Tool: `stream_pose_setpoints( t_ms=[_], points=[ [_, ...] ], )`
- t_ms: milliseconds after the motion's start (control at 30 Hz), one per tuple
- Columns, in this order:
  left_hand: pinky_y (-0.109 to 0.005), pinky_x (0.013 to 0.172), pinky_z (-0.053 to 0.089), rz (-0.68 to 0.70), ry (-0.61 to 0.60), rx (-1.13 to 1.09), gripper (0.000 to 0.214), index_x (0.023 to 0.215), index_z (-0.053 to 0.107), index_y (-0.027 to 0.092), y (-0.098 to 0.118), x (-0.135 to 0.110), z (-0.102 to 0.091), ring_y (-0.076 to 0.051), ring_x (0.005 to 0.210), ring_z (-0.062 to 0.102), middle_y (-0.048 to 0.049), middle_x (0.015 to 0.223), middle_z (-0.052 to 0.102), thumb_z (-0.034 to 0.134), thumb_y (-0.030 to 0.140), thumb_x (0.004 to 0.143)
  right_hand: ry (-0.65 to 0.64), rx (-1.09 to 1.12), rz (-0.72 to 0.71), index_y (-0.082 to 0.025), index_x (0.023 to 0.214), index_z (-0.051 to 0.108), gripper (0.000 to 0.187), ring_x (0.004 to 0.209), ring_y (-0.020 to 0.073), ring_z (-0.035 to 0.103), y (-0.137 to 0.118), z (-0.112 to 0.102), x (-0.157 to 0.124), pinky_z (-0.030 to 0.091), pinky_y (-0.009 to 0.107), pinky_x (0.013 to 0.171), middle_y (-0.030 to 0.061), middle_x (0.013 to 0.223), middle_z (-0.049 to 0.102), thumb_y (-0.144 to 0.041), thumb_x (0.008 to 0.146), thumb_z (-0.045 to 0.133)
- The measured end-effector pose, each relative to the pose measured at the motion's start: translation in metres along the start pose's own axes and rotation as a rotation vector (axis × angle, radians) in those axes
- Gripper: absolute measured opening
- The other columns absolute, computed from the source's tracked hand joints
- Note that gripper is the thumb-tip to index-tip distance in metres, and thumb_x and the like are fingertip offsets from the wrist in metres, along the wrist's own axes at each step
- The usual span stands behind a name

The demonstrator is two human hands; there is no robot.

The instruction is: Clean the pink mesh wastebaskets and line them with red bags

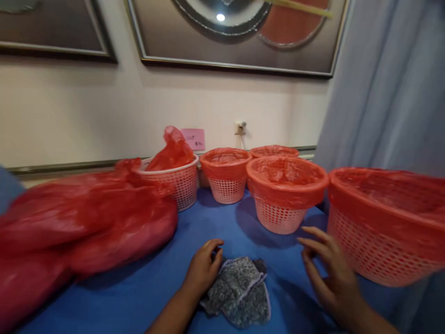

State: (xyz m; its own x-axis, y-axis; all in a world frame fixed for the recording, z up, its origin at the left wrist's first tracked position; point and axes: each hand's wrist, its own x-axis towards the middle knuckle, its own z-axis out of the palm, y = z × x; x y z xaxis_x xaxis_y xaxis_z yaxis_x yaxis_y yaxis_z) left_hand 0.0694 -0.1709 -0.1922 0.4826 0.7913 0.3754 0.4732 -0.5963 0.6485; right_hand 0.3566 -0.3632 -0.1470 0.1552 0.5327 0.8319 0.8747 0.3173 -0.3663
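Observation:
A crumpled grey speckled cloth [241, 290] lies on the blue table [139, 297] near the front edge. My left hand [203, 269] rests on the cloth's left end with its fingers curled over the fabric. My right hand [328, 269] hovers just right of the cloth, fingers apart and slightly bent, holding nothing. It is close to the large white basket lined with a red bag [385, 222] at the right.
A heap of red plastic bags [79, 222] fills the left of the table. Several white baskets with red liners stand along the back, among them one in the middle [283, 192] and one with a loose bag [174, 174]. A grey curtain [389, 83] hangs at right.

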Motion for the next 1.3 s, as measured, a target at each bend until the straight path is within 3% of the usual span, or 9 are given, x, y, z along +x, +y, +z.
stream_pose_setpoints(
  t_ms=[233,400,533,667,767,867,1000,1133,1300],
  points=[
    [-0.039,0.089,0.06,-0.158,0.144,0.024,0.028,0.107,0.075,0.02,-0.025,-0.004,-0.012,-0.024,0.094,0.075,-0.0088,0.104,0.08,0.054,0.021,0.089,-0.416,0.714,0.274,-0.024,0.116,0.069,0.029,0.084,0.0159,0.066,-0.07,0.174,0.021,0.057,0.033,0.083,0.0103,0.139,0.06,-0.022,0.092,0.054],
    [-0.042,0.092,0.061,-0.296,0.286,0.017,0.027,0.107,0.074,0.019,-0.048,-0.003,-0.017,-0.025,0.099,0.077,-0.0109,0.109,0.08,0.055,0.017,0.088,-0.601,0.847,0.645,-0.021,0.086,0.072,0.023,0.084,0.025,0.067,-0.067,0.244,0.007,0.056,0.039,0.083,0.0078,0.092,0.072,-0.041,0.073,0.071],
    [-0.039,0.088,0.063,-0.322,0.356,0.027,0.027,0.109,0.073,0.019,-0.046,-0.006,-0.015,-0.024,0.097,0.078,-0.0099,0.107,0.08,0.056,0.015,0.088,-0.661,0.943,0.749,-0.021,0.085,0.071,0.041,0.083,0.0271,0.068,-0.046,0.251,-0.006,0.055,0.038,0.074,0.0091,0.087,0.074,-0.058,0.068,0.072],
    [-0.034,0.08,0.064,-0.239,0.379,0.114,0.036,0.125,0.065,0.017,-0.019,0.004,-0.025,-0.022,0.095,0.077,-0.0123,0.116,0.077,0.055,0.013,0.091,-0.685,1.0,0.84,-0.019,0.089,0.071,0.05,0.068,0.0204,0.064,-0.034,0.246,-0.008,0.05,0.034,0.067,0.009,0.087,0.075,-0.062,0.065,0.074],
    [-0.036,0.102,0.057,-0.132,0.353,0.257,0.043,0.133,0.06,0.018,0.004,0.043,-0.063,-0.022,0.121,0.068,-0.0132,0.136,0.067,0.059,0.011,0.091,-0.701,1.031,0.884,-0.018,0.089,0.071,0.052,0.065,0.0182,0.062,-0.032,0.249,-0.007,0.047,0.031,0.063,0.0088,0.086,0.076,-0.063,0.063,0.076],
    [-0.043,0.121,0.04,-0.078,0.314,0.446,0.04,0.135,0.06,0.016,0.018,0.108,-0.12,-0.026,0.141,0.052,-0.0145,0.146,0.06,0.06,0.012,0.095,-0.714,1.051,0.904,-0.019,0.087,0.072,0.05,0.064,0.0174,0.061,-0.034,0.253,-0.007,0.045,0.03,0.064,0.0074,0.084,0.075,-0.06,0.061,0.078],
    [-0.054,0.108,0.05,-0.151,0.211,0.683,0.036,0.133,0.062,0.017,0.017,0.186,-0.177,-0.03,0.128,0.06,-0.0133,0.14,0.062,0.067,0.028,0.099,-0.72,1.063,0.913,-0.019,0.083,0.072,0.047,0.062,0.0175,0.059,-0.036,0.258,-0.008,0.043,0.03,0.061,0.005,0.077,0.072,-0.059,0.059,0.078],
    [-0.048,0.094,0.059,-0.275,0.088,0.833,0.037,0.132,0.063,0.018,0.002,0.22,-0.19,-0.026,0.112,0.068,-0.011,0.133,0.065,0.067,0.036,0.1,-0.734,1.074,0.92,-0.02,0.083,0.072,0.045,0.063,0.0175,0.06,-0.035,0.264,-0.008,0.046,0.031,0.064,0.005,0.08,0.073,-0.058,0.058,0.077],
    [-0.047,0.094,0.059,-0.353,0.065,0.931,0.036,0.131,0.063,0.018,-0.01,0.223,-0.191,-0.026,0.112,0.068,-0.0109,0.133,0.065,0.066,0.035,0.1,-0.746,1.067,0.929,-0.02,0.082,0.072,0.042,0.063,0.0168,0.06,-0.033,0.272,-0.011,0.047,0.03,0.063,0.0042,0.081,0.072,-0.055,0.059,0.074]
  ],
)
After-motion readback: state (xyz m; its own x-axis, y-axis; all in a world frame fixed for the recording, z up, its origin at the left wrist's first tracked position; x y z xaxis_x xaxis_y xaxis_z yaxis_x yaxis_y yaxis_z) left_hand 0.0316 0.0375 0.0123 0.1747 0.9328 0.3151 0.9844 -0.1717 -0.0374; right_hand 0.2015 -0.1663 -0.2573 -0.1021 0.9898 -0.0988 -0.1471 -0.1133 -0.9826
